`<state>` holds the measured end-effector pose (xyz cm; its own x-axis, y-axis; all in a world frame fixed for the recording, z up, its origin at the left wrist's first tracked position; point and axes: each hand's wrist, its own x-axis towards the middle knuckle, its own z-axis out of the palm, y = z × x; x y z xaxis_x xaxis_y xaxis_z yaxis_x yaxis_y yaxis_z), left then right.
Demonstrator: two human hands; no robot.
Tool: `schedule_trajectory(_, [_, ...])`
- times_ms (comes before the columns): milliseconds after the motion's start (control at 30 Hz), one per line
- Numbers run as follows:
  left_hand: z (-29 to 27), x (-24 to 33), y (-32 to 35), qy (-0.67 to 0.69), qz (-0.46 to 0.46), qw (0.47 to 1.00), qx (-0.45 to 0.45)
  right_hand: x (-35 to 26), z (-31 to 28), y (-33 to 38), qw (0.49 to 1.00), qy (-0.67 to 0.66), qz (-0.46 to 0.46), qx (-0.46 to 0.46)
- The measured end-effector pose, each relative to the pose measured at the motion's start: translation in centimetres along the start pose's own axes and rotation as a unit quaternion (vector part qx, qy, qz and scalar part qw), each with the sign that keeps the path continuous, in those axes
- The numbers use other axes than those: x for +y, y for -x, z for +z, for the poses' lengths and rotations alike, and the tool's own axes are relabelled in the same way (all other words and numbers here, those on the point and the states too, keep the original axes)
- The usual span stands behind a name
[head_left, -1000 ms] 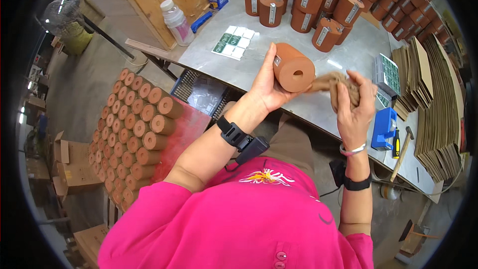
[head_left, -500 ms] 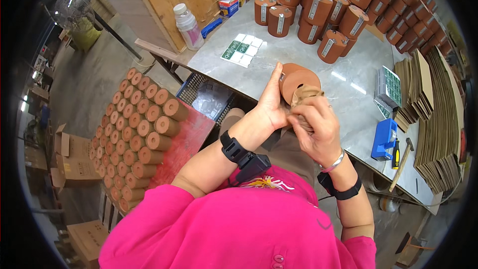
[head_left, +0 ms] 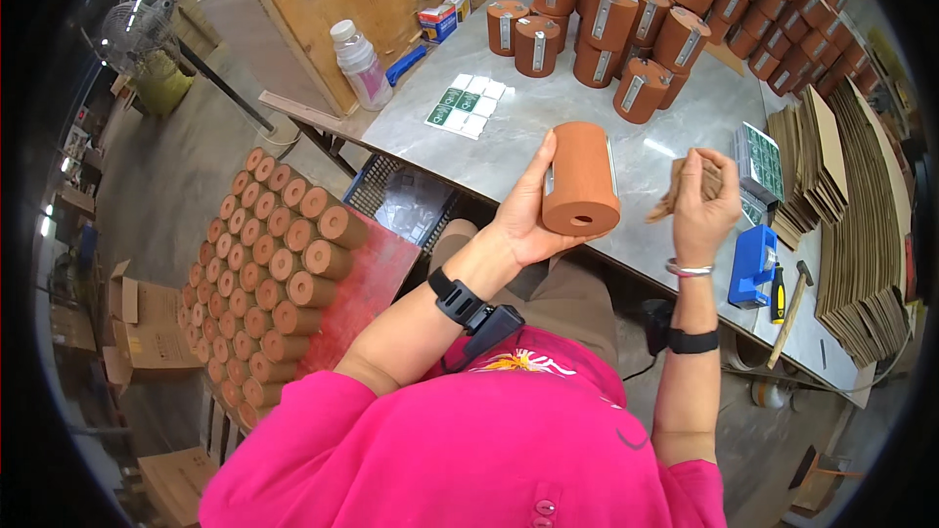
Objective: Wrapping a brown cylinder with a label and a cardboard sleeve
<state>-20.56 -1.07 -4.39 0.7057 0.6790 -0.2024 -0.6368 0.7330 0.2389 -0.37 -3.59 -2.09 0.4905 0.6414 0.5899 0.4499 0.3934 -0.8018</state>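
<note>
My left hand (head_left: 521, 225) is wrapped round an orange-brown cylinder (head_left: 577, 171) from its left side and below. The cylinder's end with a round hole tilts toward me, and narrow metal strips show along its sides. Off to the right, my right hand (head_left: 706, 213) grips a crumpled brown cloth (head_left: 669, 198) between fingers and thumb, apart from the cylinder. Beyond my hands, on the grey tabletop (head_left: 548, 103), stand several similar cylinders (head_left: 643, 90) with metal strips, some of them stacked.
At left, rows of cylinders (head_left: 284, 264) lie on a red board. A bottle (head_left: 362, 68) and a sheet of green-and-white stickers (head_left: 465, 106) are on the table's far left. Toward the right are a blue tape dispenser (head_left: 751, 269), a screwdriver (head_left: 778, 295), a hammer (head_left: 790, 313) and stacked cardboard (head_left: 866, 254).
My right hand has moved right, taking the cloth away from the cylinder's end. The cylinder has turned in my left hand, so its long side now shows.
</note>
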Motion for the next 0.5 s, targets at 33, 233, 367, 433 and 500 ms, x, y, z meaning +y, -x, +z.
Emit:
schedule_trajectory(33, [-0.1, 0.1, 0.4, -0.035, 0.017, 0.999, -0.006, -0.1, -0.6, 0.1, 1.0, 0.003, 0.003, -0.001])
schedule_trajectory(233, [0.1, 0.2, 0.0, -0.105, 0.035, 0.994, -0.02, -3.4, -1.1, 0.9, 0.995, -0.061, 0.06, -0.047])
schedule_trajectory(367, [-0.1, 0.3, 0.6, -0.115, 0.034, 0.993, 0.018, -4.3, -0.9, 1.4, 0.991, -0.074, 0.065, -0.086])
schedule_trajectory(433, [-0.1, 0.3, 0.9, -0.114, 0.041, 0.992, 0.018, -4.9, -0.4, 2.0, 0.976, -0.126, 0.131, -0.117])
schedule_trajectory(500, [0.3, 0.0, 1.1, -0.114, 0.047, 0.992, 0.018, -5.8, 1.0, 2.6, 0.965, 0.105, -0.179, -0.161])
